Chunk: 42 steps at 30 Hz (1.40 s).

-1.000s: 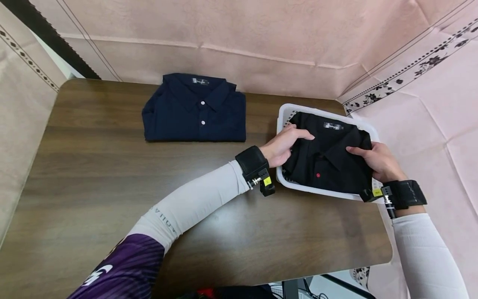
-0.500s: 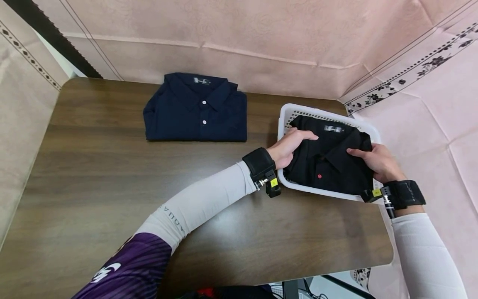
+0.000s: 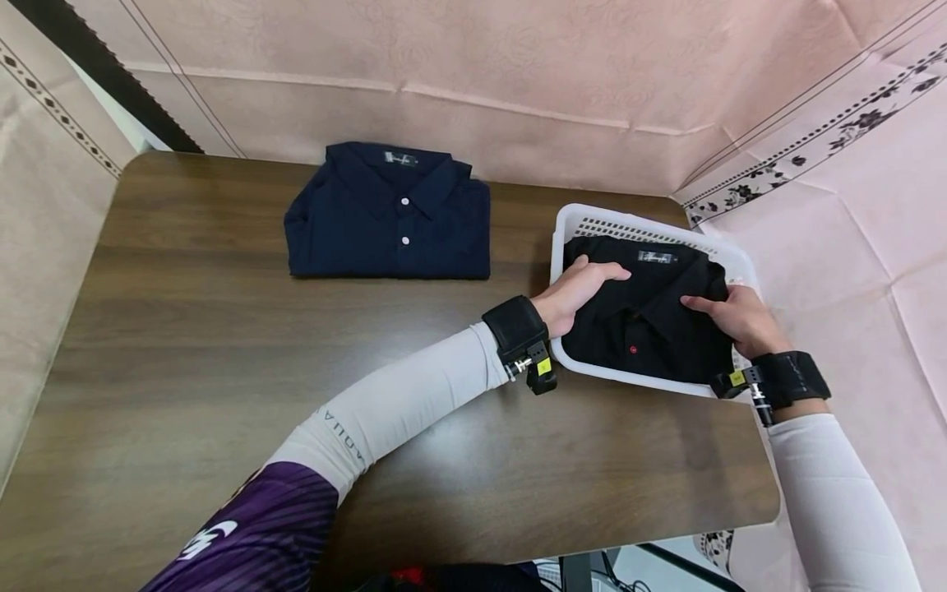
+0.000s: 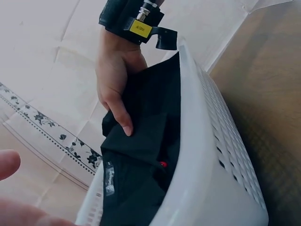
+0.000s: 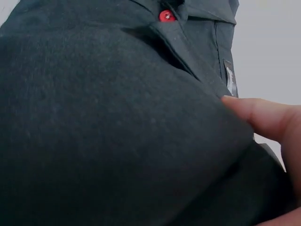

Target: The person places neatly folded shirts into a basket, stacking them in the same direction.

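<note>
A folded black shirt (image 3: 651, 312) with a red button lies in a white plastic basket (image 3: 629, 376) at the table's right. At the shirt's left side, my left hand (image 3: 577, 292) has its thumb stretched out over the cloth; its other fingers are partly hidden. In the left wrist view, a gap shows between that thumb (image 4: 8, 164) and the finger below, with no cloth between them. My right hand (image 3: 747, 321) holds the shirt's right edge, thumb on top and the other fingers mostly hidden. The right wrist view shows this thumb (image 5: 258, 113) against the black cloth.
A folded navy shirt (image 3: 388, 218) with white buttons lies on the brown wooden table (image 3: 222, 353), left of the basket. Pink patterned curtains (image 3: 444, 99) hang behind the table and at its right side. Cables (image 3: 621, 580) show below the front edge.
The black shirt has settled lower in the basket, baring more of the far wall. My left hand moved slightly right and its grip loosened. The right hand shifted slightly left.
</note>
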Available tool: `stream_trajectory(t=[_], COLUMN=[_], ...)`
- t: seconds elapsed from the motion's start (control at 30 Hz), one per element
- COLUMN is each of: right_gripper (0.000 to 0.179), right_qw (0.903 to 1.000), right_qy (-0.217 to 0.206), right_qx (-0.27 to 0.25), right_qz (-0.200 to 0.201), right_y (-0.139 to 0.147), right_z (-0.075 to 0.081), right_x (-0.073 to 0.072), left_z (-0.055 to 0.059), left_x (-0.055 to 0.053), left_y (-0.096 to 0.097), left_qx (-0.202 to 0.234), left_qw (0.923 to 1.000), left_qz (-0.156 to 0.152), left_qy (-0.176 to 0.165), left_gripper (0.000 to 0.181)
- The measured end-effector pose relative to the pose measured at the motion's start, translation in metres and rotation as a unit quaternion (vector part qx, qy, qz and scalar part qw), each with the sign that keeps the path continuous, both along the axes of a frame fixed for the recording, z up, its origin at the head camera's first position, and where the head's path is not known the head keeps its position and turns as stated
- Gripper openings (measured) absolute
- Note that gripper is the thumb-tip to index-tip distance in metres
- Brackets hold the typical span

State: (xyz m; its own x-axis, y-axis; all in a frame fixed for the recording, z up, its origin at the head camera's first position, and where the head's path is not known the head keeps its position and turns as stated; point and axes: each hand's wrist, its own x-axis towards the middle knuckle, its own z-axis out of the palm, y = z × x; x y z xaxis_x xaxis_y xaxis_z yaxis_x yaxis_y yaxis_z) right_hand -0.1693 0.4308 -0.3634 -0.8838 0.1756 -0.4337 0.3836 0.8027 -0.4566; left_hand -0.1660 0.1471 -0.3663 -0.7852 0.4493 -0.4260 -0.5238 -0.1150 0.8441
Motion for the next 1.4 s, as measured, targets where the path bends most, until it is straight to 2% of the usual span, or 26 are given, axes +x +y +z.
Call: stream_trajectory(t=[0.13,0.23,0.47,0.67,0.9,1.07,1.23,1.4], right_gripper=[0.085,0.092,0.072,0.073,0.077,0.072,0.063,0.059], right_qw=[1.0000,0.9999,0.9946,0.9914,0.9883,0.9846,0.9776,0.9722], right_qy=[-0.007,0.010,0.079,0.094,0.109,0.132,0.167,0.180], right_qx=[0.000,0.008,0.055,0.075,0.077,0.063,0.041,0.023], right_qz=[0.003,0.007,0.039,0.051,0.073,0.096,0.120,0.148], right_y=[0.001,0.001,-0.001,-0.006,-0.028,-0.056,-0.085,-0.110], right_z=[-0.002,-0.001,0.008,0.020,0.033,0.040,0.045,0.053], right_x=[0.000,0.001,0.009,0.013,0.019,0.023,0.026,0.029], left_z=[0.003,0.005,0.010,0.018,0.025,0.033,0.040,0.044], left_x=[0.003,0.005,0.007,0.009,0.014,0.019,0.023,0.026], left_y=[-0.001,-0.003,-0.008,-0.016,-0.028,-0.039,-0.050,-0.059], left_qx=[-0.017,-0.021,-0.018,0.000,0.031,0.055,0.024,-0.022], left_qw=[0.9998,0.9997,0.9997,0.9996,0.9952,0.9902,0.9851,0.9772], left_qz=[-0.002,-0.005,-0.002,-0.005,-0.051,-0.066,-0.066,-0.071], left_qy=[0.007,0.013,0.017,0.029,0.077,0.110,0.157,0.199], left_gripper=[0.091,0.091,0.085,0.076,0.055,0.048,0.045,0.042])
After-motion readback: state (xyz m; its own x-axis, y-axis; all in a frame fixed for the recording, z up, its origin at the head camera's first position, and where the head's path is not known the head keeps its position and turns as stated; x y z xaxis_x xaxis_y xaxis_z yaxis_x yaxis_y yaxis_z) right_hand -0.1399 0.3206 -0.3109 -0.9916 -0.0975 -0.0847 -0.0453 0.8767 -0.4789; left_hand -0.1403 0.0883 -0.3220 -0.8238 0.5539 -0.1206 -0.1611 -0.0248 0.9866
